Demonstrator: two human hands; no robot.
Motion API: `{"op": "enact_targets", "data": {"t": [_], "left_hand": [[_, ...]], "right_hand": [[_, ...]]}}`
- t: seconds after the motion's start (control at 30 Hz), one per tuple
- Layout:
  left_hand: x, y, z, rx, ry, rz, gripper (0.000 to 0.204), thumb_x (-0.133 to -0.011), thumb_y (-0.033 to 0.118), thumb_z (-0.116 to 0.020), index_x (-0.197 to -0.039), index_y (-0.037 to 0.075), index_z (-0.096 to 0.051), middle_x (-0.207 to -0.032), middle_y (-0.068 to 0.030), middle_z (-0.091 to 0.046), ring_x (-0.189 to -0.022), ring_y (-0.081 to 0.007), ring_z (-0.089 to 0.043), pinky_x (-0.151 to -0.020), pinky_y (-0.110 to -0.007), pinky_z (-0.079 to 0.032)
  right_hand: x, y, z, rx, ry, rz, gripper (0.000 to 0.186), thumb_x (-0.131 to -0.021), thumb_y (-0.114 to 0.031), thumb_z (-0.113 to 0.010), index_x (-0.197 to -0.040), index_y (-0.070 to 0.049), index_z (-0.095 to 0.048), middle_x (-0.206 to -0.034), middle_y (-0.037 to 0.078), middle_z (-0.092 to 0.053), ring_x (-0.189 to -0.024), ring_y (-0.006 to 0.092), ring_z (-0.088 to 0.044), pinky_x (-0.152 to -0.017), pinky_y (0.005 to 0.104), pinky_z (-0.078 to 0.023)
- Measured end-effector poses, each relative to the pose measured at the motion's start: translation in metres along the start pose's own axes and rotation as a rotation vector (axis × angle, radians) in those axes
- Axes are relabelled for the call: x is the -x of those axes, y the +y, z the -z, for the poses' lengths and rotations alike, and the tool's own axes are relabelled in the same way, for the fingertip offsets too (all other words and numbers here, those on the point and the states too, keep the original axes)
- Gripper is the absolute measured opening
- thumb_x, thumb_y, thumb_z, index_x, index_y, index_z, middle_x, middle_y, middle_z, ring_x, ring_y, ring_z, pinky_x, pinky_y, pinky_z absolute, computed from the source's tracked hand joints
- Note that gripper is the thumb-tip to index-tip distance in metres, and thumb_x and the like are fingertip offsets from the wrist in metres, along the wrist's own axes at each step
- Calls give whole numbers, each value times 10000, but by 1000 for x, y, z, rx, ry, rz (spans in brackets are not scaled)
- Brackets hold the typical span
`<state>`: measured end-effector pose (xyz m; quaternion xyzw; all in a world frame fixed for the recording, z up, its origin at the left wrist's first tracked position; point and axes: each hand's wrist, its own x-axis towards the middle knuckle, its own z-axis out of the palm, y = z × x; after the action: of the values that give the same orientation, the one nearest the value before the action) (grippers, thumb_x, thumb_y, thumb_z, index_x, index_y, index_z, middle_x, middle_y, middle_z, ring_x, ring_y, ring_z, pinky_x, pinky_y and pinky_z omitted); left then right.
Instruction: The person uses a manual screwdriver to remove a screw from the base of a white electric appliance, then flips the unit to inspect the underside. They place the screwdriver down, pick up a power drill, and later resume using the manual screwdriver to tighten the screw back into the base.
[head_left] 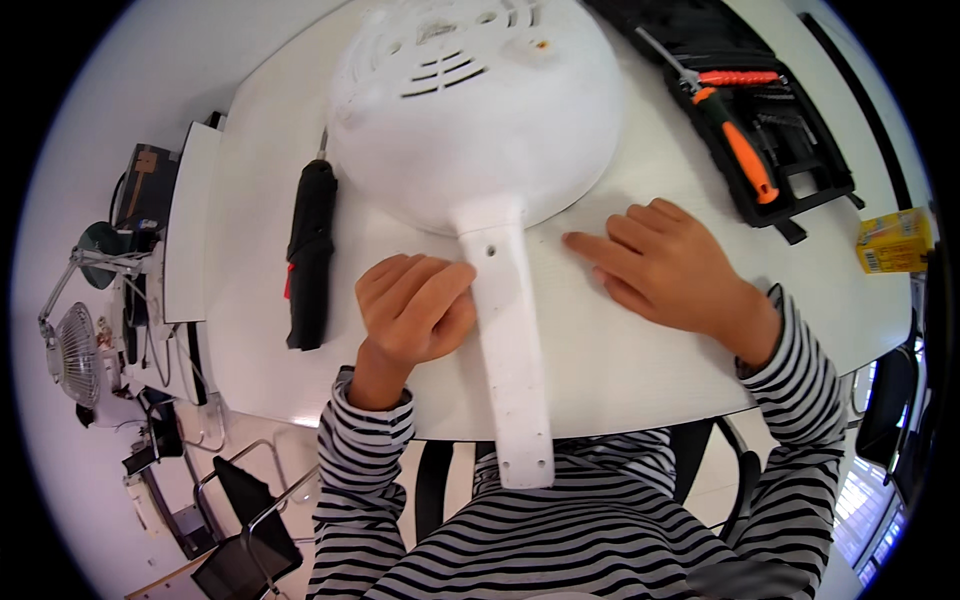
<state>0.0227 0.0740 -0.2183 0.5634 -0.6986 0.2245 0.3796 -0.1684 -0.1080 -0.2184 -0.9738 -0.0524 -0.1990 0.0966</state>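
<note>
A white, round, domed housing [480,150] with vent slots lies face down on the table, its long white handle [512,350] reaching over the near edge. My left hand [415,305] is closed beside the handle, knuckles up, touching its left side; whatever the curled fingers may hold is hidden. Right of the handle, my right hand [665,265] rests over the table. Its index finger points toward the handle's base, apart from the thumb, and nothing shows in it. A black power screwdriver [313,255] with a red switch lies left of the housing.
An open black tool case [800,185] at the far right holds bits, with an orange-handled screwdriver [740,145] lying across it. A yellow box [893,243] sits at the table's right edge. Chairs [250,520], a fan [75,355] and another desk are off to the left.
</note>
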Motion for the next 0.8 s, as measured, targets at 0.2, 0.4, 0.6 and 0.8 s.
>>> {"op": "enact_targets", "data": {"t": [0.2, 0.4, 0.6, 0.8], "left_hand": [[-4, 5, 1, -32, 24, -64, 195, -612, -49, -539, -782, 9, -615, -607, -88, -565, -458, -216, -526, -428, -282, -422], [-7, 10, 7, -5, 51, -83, 190, -620, -63, -536, -787, 3, -596, -598, -104, -548, -458, -234, -510, -433, -301, -405], [-2, 12, 12, 85, 91, -80, 202, -592, -77, -513, -777, -18, -568, -577, -105, -525, -424, -231, -470, -408, -292, -348], [-1, 17, 12, 86, 66, -128, 202, -587, -63, -526, -776, -10, -574, -572, -102, -528, -425, -223, -478, -410, -286, -354]], "right_hand": [[4, 7, -2, 38, -28, 68, 354, -757, -205, -621, -1093, -100, -581, -726, 26, -495, -672, 187, -521, -634, 331, -418], [-8, 16, 21, 201, 166, 214, 248, -698, -115, -644, -943, -88, -610, -738, 17, -515, -682, 183, -529, -630, 309, -415], [-2, 46, 63, 392, 417, -315, 272, -704, -144, -663, -954, -68, -590, -851, 59, -534, -800, 217, -518, -705, 338, -419], [8, 62, 45, 376, 249, -518, 345, -681, -194, -685, -1003, -116, -590, -877, 75, -559, -864, 237, -534, -737, 354, -442]]}}
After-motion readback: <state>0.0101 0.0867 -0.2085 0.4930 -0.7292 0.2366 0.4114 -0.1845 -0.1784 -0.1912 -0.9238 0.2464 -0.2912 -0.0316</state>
